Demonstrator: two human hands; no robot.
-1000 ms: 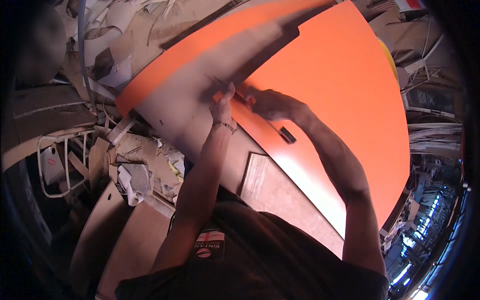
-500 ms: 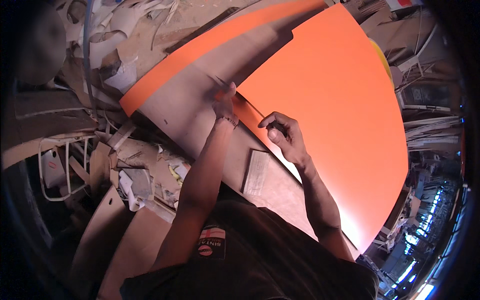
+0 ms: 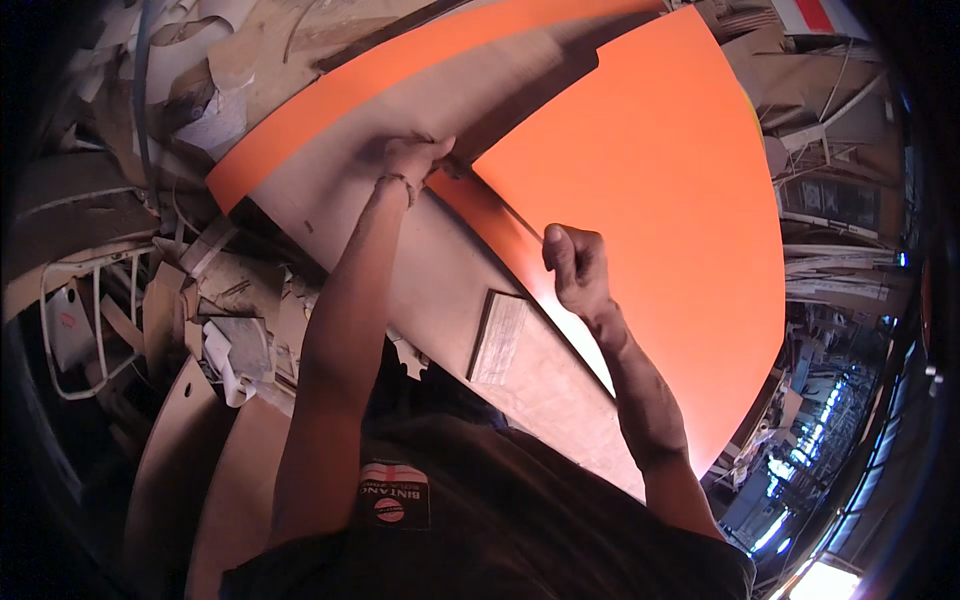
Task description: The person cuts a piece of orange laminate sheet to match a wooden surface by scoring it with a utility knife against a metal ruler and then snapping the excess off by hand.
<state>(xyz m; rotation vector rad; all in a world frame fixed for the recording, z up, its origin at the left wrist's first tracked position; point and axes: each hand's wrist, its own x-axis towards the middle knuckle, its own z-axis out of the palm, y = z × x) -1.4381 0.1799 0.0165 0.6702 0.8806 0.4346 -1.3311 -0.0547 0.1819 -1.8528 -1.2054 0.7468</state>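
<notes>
A large curved orange panel (image 3: 680,180) lies over a greyish board (image 3: 340,220), which has an orange band (image 3: 320,100) along its far edge. My left hand (image 3: 420,160) is bent at the corner of the orange panel, beside a narrow shadowed orange strip (image 3: 470,210); whatever its fingers grip is unclear. My right hand (image 3: 575,260) is closed at the panel's inner edge, lower right of the left one, thumb on top; what is inside it is hidden. A pale wooden block (image 3: 497,335) rests on the board below them.
Paper and board offcuts (image 3: 210,80) pile up beyond the board. At left are a white metal tube frame (image 3: 95,320) and leaning curved boards (image 3: 165,470). Stacked strips (image 3: 830,265) and scrap line the right side. My dark shirt fills the bottom.
My right hand has moved down along the inner edge from near the left hand and turned thumb-up. My left hand has shifted up and left, turning toward the right.
</notes>
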